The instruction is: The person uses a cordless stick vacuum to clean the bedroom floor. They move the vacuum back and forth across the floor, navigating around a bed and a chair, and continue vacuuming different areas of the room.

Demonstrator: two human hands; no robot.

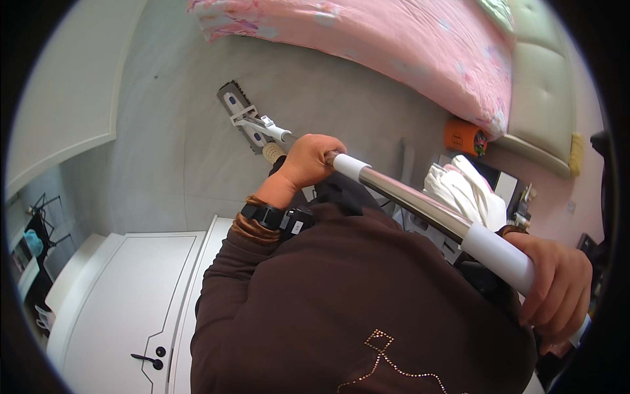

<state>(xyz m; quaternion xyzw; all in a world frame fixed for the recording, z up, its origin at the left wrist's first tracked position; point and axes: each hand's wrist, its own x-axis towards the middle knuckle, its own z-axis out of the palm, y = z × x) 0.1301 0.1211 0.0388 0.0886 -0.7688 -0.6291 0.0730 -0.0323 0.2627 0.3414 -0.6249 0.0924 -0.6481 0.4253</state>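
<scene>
My left hand (pixel 311 160) is closed around the lower pole of a flat mop, in front of my waist. Further up, my right hand (pixel 556 285) grips the white sleeve of the mop handle (pixel 418 199), a shiny metal tube with white plastic fittings. The handle slants from my right side down toward the floor at the front left. At its lower end the mop head (pixel 241 115), grey with a white hinged frame and dark fringe, rests flat on the floor. A light dotted shoe or slipper (pixel 271 152) shows right beside it, partly hidden by my hand.
A bed with a pink floral cover (pixel 384 34) and a pale padded headboard (pixel 541 88) stands ahead. An orange bin (pixel 462 138) sits by its corner. White cloth (pixel 465 192) lies piled at right. A white door (pixel 128 295) stands behind left; a pale cabinet (pixel 69 83) is front left.
</scene>
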